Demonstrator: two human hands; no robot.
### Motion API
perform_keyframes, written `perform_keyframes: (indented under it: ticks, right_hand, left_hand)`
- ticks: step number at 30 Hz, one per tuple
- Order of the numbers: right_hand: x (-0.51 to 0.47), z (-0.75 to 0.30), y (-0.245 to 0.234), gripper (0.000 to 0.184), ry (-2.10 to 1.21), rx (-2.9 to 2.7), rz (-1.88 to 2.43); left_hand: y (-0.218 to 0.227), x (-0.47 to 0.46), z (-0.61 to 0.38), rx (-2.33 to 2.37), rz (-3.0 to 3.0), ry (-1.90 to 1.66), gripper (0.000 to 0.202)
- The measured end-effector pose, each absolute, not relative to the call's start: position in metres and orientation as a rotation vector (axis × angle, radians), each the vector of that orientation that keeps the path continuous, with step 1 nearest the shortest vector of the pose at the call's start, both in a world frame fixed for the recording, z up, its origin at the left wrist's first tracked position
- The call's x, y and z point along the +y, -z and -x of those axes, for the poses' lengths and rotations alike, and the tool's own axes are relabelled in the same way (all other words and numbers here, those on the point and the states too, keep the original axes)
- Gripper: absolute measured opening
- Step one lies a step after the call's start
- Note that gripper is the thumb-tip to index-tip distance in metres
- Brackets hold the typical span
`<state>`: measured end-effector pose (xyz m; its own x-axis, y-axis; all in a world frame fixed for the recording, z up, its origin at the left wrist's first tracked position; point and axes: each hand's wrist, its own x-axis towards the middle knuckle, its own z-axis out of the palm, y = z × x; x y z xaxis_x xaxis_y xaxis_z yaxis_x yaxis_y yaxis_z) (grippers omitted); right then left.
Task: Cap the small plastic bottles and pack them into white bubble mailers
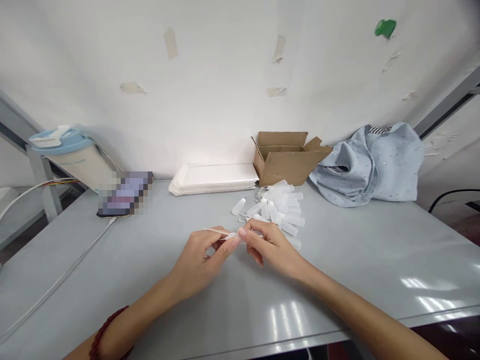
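Above the middle of the grey table, the fingers of both hands meet on a small white plastic dropper bottle point(231, 235), mostly hidden by the fingertips. My left hand point(202, 257) pinches its left end, where a thin pale strip sticks out past the fingers. From the right, my right hand point(273, 246) closes thumb and fingers on the other end. Just beyond the right hand lies a loose pile of similar translucent bottles point(290, 207), some with thin needle-like tips. One bottle point(238, 206) lies slightly apart, on the pile's left side.
At the back are a stack of white padded envelopes point(215, 177) and an open cardboard box point(288, 167). A light blue cloth bag point(375, 167) sits at the right. A phone point(125, 195) with a white cable leans on a blue-lidded jug point(80, 160) at the left.
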<state>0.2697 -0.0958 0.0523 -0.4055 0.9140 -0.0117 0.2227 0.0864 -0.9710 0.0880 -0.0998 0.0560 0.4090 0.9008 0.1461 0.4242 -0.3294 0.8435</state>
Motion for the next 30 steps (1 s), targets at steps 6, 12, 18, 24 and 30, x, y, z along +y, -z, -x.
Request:
perform_keyframes:
  ticks: [6,12,18,24,30]
  right_hand:
    - [-0.097,-0.269,-0.045,0.020,-0.754,-2.027,1.053]
    - [-0.097,-0.271,-0.047,0.037,-1.436,-1.781,0.979]
    - [-0.095,-0.273,-0.048,0.042,-1.903,-1.530,0.874]
    - [-0.102,-0.266,-0.054,0.032,-1.198,-1.888,1.066]
    - [-0.097,-0.270,-0.053,0.040,-1.452,-1.733,1.111]
  left_hand:
    - [-0.054,-0.097,-0.088,1.062,-1.432,-0.750,0.041]
    - [-0.048,-0.107,-0.087,1.044,-1.955,-0.958,0.031]
    - [-0.051,-0.101,-0.078,0.804,-2.375,-1.029,0.017]
    - [-0.061,-0.096,-0.079,1.058,-2.010,-0.796,0.040]
    - [-0.055,-0.097,-0.081,0.966,-2.207,-0.769,0.029]
